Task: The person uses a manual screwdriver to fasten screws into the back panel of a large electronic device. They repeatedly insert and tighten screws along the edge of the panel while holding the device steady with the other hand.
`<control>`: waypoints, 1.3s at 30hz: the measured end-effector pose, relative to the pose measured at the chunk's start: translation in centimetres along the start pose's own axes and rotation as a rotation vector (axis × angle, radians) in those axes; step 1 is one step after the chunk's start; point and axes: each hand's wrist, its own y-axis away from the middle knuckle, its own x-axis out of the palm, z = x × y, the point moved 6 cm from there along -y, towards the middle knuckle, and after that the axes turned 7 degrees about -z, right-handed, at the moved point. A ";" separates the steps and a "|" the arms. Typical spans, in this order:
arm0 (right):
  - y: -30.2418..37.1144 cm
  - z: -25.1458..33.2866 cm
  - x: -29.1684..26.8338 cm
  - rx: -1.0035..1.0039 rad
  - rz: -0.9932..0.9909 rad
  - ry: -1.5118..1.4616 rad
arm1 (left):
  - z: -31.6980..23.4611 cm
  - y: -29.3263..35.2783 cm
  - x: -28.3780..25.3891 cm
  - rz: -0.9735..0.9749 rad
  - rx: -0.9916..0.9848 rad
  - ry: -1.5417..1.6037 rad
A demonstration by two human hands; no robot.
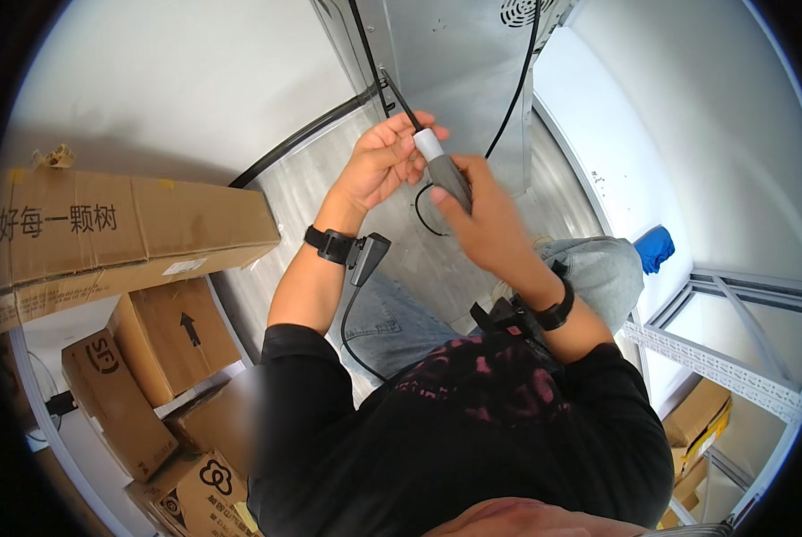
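Note:
My right hand is wrapped round the dark grey handle of a screwdriver. The tool has a light grey collar and a long dark shaft pointing up and to the left. Around the collar and the base of the shaft curl the fingers of my left hand, partly hidden behind the tool. The shaft's end reaches a small black fitting at the lower left edge of a silver metal cabinet. Whether the tip touches a screw is too small to tell.
Black cables hang down the cabinet. A black pipe or tube runs along the wall base. On the left, a long cardboard box lies above several other cartons. A metal shelf frame and a blue bundle are at the right.

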 end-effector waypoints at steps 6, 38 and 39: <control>0.7 0.3 0.9 -0.171 -0.114 0.209 | 1.0 0.0 -0.9 -0.036 -0.003 0.056; 0.3 -0.7 0.6 0.285 0.013 -0.369 | -0.3 0.9 1.3 -0.118 -0.023 -0.433; 0.2 -0.5 0.5 0.262 0.028 -0.336 | -0.2 0.7 0.8 -0.101 -0.015 -0.412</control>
